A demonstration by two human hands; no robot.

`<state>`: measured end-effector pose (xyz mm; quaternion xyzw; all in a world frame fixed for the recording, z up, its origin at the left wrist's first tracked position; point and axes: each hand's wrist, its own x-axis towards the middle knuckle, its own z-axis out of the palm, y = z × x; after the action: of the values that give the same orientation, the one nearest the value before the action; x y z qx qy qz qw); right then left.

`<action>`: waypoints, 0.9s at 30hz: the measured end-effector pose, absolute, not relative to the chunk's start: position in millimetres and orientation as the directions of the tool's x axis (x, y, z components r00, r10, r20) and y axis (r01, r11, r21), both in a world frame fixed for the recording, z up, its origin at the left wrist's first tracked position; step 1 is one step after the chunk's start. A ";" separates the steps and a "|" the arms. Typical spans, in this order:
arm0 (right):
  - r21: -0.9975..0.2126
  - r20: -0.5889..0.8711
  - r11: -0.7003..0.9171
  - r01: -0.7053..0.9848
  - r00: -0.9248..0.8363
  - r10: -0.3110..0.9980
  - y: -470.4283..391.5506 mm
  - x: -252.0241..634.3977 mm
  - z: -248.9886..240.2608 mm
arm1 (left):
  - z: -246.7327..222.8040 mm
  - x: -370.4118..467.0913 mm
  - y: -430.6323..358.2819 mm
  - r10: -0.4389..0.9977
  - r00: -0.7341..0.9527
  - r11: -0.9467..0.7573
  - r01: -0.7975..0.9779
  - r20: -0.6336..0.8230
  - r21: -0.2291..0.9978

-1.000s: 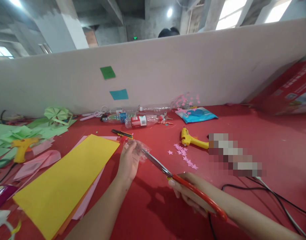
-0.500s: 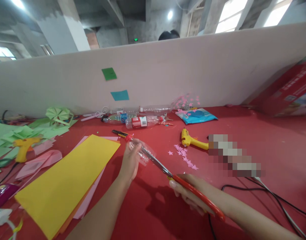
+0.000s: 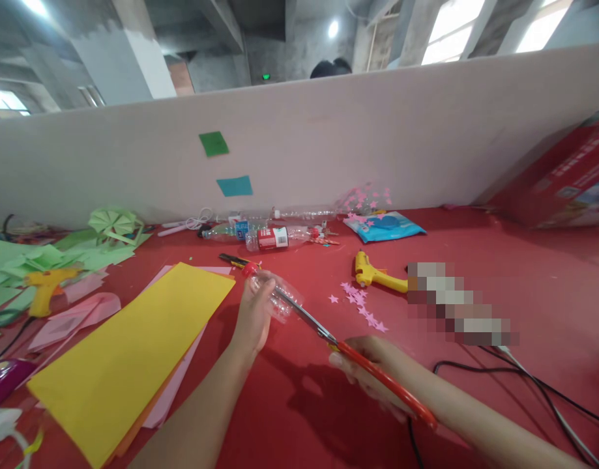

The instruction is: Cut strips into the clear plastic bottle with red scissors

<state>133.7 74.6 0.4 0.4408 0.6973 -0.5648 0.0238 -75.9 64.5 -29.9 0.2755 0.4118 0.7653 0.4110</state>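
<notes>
A clear plastic bottle piece (image 3: 285,303) with a red cap (image 3: 251,269) is in my left hand (image 3: 256,306), whose fingers are wrapped round it near the cap. My right hand (image 3: 372,371) grips the red handles of a large pair of scissors (image 3: 387,384). The metal blades reach up and left, over the clear plastic beside my left thumb. Whether the blades are parted cannot be made out. Just beyond the cap lies a black and yellow cutter (image 3: 234,260). Pink paper stars (image 3: 360,299) are scattered right of the bottle piece.
Yellow paper sheets (image 3: 133,352) lie at left, near green paper (image 3: 40,260) and a yellow glue gun (image 3: 45,290). Another glue gun (image 3: 377,273), a blue packet (image 3: 384,226) and bottles (image 3: 274,238) are farther back. Black cables (image 3: 480,370) cross the right side. A white partition (image 3: 299,143) stands behind.
The scissors and my right hand have shifted very slightly up and left. My left hand still holds the bottle piece in almost the same place.
</notes>
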 end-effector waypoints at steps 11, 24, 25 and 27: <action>-0.821 -0.492 -0.084 0.565 -0.625 0.606 72.2 135.4 -9.5 | -38.9 -67.9 63.3 0.873 -0.467 -0.317 -0.329 0.139 0.890; -0.813 -0.515 -0.104 0.573 -0.623 0.589 73.0 131.4 -5.3 | -40.7 -70.3 63.6 0.874 -0.476 -0.305 -0.378 0.099 0.874; -0.821 -0.509 -0.113 0.559 -0.629 0.588 72.9 132.4 -7.1 | -41.0 -69.9 63.4 0.877 -0.468 -0.307 -0.375 0.107 0.875; -0.838 -0.491 -0.121 0.532 -0.639 0.592 72.6 133.9 -9.0 | -40.8 -68.5 62.9 0.884 -0.449 -0.309 -0.356 0.129 0.882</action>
<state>133.9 72.6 -9.0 0.4241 0.6626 -0.6168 -0.0240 -68.5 62.9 -40.8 0.3190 0.4144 0.7435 0.4169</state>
